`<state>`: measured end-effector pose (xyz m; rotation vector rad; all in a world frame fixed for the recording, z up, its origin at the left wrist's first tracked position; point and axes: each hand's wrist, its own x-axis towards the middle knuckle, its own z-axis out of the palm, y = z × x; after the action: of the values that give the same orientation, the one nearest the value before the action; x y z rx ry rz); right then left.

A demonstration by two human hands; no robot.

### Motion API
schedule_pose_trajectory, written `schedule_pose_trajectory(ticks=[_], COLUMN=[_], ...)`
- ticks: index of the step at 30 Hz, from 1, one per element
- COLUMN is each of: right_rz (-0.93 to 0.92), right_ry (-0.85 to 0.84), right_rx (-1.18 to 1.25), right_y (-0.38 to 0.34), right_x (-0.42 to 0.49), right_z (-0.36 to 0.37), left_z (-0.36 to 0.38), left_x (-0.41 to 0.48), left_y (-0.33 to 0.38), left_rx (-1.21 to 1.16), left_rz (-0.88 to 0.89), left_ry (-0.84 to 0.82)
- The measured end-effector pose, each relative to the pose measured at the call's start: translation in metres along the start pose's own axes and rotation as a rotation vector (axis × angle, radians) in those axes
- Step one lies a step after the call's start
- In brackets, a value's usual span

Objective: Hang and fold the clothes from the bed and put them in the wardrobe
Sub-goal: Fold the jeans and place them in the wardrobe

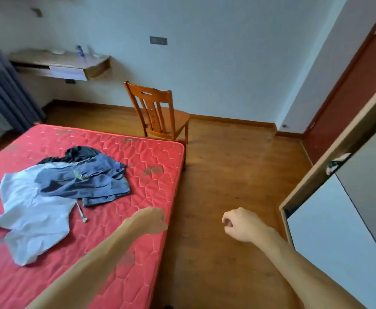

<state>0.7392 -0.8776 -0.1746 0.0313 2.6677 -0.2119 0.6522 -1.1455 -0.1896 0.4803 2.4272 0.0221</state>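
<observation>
- Clothes: white shirt (35, 210), denim piece (93, 181) and dark garment (82, 151) lie heaped on the bed (151, 152), unfolded.
- Left hand (150, 220), right hand (241, 224): loosely curled, empty.
- Wardrobe (338, 219) stands rightward (all hanging, folding remains).

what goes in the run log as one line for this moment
stage: reaching for clothes | left hand: empty, over bed | right hand: empty, over floor | white shirt, jeans, dark garment: heaped, untouched

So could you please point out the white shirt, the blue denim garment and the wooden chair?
White shirt (35, 210): head view, middle of its crumpled body.
Blue denim garment (97, 181): head view, centre of the fabric.
Wooden chair (178, 118): head view, its seat.
</observation>
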Motion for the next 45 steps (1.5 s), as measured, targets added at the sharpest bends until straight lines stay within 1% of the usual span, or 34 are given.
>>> schedule_pose_trajectory(ticks=[2,6,10,16,20,24,28,33,38,42,45], right_rz=[-0.028,-0.116,-0.256,-0.396,-0.485,-0.591,-0.726,-0.865,-0.943,-0.936,-0.885], right_ry=[-0.058,-0.218,-0.270,-0.343,-0.405,-0.458,-0.525,-0.608,-0.658,-0.659,-0.673], right_rx=[-0.001,-0.027,-0.094,-0.164,-0.232,-0.311,-0.399,-0.496,-0.583,-0.594,-0.627], right_y=[-0.032,-0.095,-0.152,-0.204,-0.225,-0.248,-0.278,-0.329,-0.381,-0.416,-0.438], right_x=[0.034,0.093,0.145,0.226,0.293,0.366,0.422,0.476,0.500,0.522,0.543], right_z=[-0.015,-0.048,-0.075,-0.094,-0.104,-0.116,-0.126,-0.127,-0.114,-0.110,-0.101], left_z=[-0.015,-0.036,-0.048,-0.064,-0.072,-0.079,-0.098,-0.098,-0.077,-0.059,-0.047], left_x=[0.000,0.002,0.013,0.044,0.077,0.116,0.138,0.140,0.131,0.139,0.156], left_y=[-0.033,-0.094,-0.141,-0.187,-0.213,-0.240,-0.256,-0.275,-0.309,-0.351,-0.381], left_rx=[-0.040,-0.174,-0.357,-0.422,-0.497,-0.574,-0.624,-0.810,-0.908,-0.976,-1.053], left_rz=[-0.058,-0.126,-0.177,-0.246,-0.344,-0.467,-0.562,-0.687,-0.769,-0.800,-0.811], left_ry=[-0.025,-0.140,-0.200,-0.120,-0.133,-0.100,-0.095,0.005,-0.015,0.030,0.080])
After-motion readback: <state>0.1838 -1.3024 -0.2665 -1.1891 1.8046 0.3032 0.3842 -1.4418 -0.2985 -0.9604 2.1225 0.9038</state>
